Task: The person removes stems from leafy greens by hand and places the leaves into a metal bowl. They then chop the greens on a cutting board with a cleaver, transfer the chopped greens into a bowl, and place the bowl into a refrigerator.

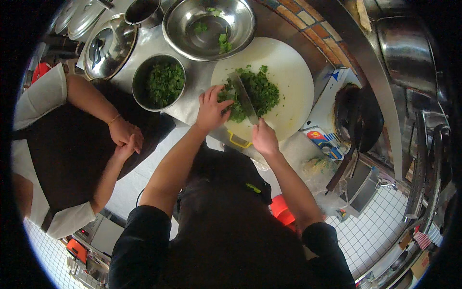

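My right hand point(265, 136) grips the handle of a cleaver point(244, 97). Its broad blade lies across a pile of chopped green leafy herbs point(265, 86), with leaves on both sides. The herbs are spread over a round white cutting board point(297, 77). At the pile's left edge, my left hand point(212, 110) reaches over the board with its fingers apart, the fingertips by the leaves and left of the blade. Whether those fingertips press on any leaves is hard to tell.
A steel pot point(134, 85) of chopped herbs stands left of the board. Behind it, a large steel bowl point(177, 36) holds a few leaves. A co-worker's clasped hands point(126, 139) are close on my left. A dark wok point(371, 119) and plastic bag point(330, 188) lie right.
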The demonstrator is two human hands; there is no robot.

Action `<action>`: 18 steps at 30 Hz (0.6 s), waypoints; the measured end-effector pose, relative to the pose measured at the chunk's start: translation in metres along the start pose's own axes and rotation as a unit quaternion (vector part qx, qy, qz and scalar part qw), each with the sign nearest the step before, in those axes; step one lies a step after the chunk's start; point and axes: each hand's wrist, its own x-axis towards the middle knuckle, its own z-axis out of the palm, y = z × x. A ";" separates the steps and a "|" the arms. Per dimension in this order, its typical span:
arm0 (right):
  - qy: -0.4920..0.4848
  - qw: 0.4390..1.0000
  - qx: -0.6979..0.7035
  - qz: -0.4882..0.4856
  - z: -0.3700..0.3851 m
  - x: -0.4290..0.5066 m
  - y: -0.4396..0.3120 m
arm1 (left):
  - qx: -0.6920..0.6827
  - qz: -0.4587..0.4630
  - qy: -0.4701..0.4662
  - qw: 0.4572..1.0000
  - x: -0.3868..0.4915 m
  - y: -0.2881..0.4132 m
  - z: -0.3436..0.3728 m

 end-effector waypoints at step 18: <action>-0.022 0.997 -0.067 0.000 0.013 0.000 -0.009 | -0.151 -0.042 -0.052 0.986 0.013 -0.018 0.025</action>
